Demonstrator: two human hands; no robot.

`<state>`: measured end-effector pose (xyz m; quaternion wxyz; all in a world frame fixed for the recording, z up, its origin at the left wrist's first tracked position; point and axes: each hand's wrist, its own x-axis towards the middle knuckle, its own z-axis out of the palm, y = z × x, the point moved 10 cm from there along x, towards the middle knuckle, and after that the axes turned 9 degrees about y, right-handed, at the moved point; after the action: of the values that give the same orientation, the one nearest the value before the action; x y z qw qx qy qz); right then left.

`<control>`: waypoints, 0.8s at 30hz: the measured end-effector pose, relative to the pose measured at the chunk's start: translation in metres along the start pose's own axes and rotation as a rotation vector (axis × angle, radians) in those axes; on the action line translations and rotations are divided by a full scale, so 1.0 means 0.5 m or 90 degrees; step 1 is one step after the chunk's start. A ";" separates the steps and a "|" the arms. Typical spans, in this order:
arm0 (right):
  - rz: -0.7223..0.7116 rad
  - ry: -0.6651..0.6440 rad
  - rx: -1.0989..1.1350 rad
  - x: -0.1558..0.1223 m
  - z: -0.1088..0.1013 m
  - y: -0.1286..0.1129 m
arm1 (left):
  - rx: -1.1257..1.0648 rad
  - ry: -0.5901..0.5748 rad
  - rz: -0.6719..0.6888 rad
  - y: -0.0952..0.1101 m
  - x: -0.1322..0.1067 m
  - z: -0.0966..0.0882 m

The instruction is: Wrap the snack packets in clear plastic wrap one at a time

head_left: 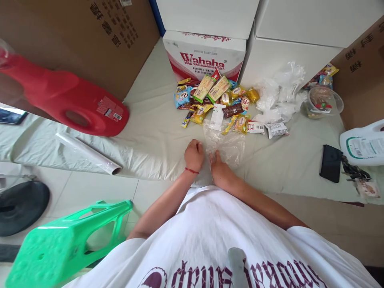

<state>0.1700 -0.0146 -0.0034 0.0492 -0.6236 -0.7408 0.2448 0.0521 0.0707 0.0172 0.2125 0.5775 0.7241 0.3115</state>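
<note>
A clear plastic bag (232,146) lies spread on the cloth in front of me, its far edge under a white wrapped snack (216,117). My right hand (222,171) is at the near side of the bag, fingers closed on the thin film. Just left of the bag, my left hand (194,155), with a red string at the wrist, is curled into a fist; what it grips, if anything, is hidden. Beyond both hands sits a heap of packaged snacks, with green-and-cream packets (219,89), a dark brown bar (233,110) and yellow-wrapped pieces (241,123).
A Wahaba-style printed carton (207,58) stands behind the snacks. Crumpled clear bags (280,94) and a plastic tub (322,102) are to the right, near a black phone (330,163). At left are a red jug (75,100), a film roll (90,154) and a green stool (69,244).
</note>
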 end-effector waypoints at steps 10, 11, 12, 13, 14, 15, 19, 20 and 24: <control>-0.028 0.014 0.033 -0.015 -0.005 -0.014 | 0.023 -0.172 0.077 0.089 -0.066 0.075; -0.043 0.003 0.023 -0.013 -0.004 -0.023 | 0.022 -0.193 0.072 0.093 -0.068 0.087; -0.051 -0.011 0.014 -0.013 -0.001 -0.029 | 0.009 -0.204 0.072 0.097 -0.069 0.094; -0.052 -0.029 0.004 -0.014 0.003 -0.034 | -0.021 -0.204 0.072 0.100 -0.067 0.098; -0.048 -0.046 -0.004 -0.016 0.006 -0.037 | -0.061 -0.195 0.068 0.100 -0.063 0.098; -0.040 -0.057 -0.010 -0.019 0.008 -0.038 | -0.106 -0.183 0.060 0.097 -0.059 0.095; 0.006 -0.039 -0.013 -0.034 -0.010 -0.033 | -0.233 -0.110 -0.008 0.057 -0.038 0.079; 0.023 -0.028 -0.003 -0.038 -0.015 -0.026 | -0.248 -0.087 -0.030 0.042 -0.033 0.073; 0.076 0.007 0.117 -0.062 -0.024 0.014 | -0.326 0.004 -0.142 -0.023 -0.011 0.048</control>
<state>0.1877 -0.0399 0.0112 0.0956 -0.6611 -0.6764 0.3104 0.0614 0.0687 -0.0081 0.3823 0.4210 0.6815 0.4606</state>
